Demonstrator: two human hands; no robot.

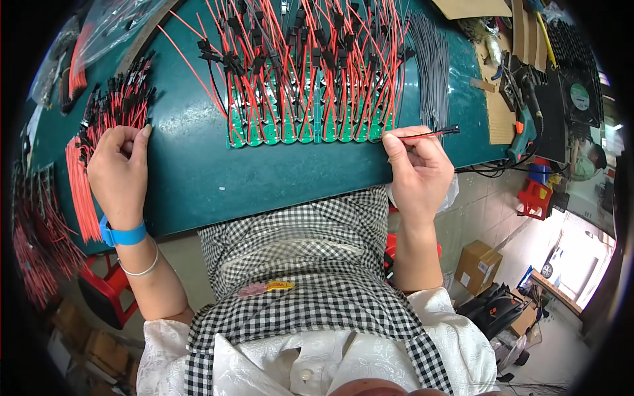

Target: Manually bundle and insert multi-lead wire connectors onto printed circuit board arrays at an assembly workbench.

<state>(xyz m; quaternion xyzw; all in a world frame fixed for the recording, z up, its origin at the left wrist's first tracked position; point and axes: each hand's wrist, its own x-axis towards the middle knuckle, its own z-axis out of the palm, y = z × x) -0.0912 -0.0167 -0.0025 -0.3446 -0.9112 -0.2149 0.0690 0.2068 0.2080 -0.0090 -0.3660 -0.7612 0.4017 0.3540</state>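
Teal tabletop (284, 177) is busy: green circuit boards (288, 137) w/ red & black leads at 12 o'clock, grey strands (430, 72) at abt 1, red wire bundle (80, 185) at 9 by the L hand (122, 173). R hand (422, 168), at 2, pinches a red-black lead (432, 134) btwn thumb & fingers, nr the boards. L fingertips sit close together; can't tell what, if anything, they've got. Beyond, I see a red stool (533, 199) at 3, carton (479, 267) & bright doorway (569, 261) nr 4.
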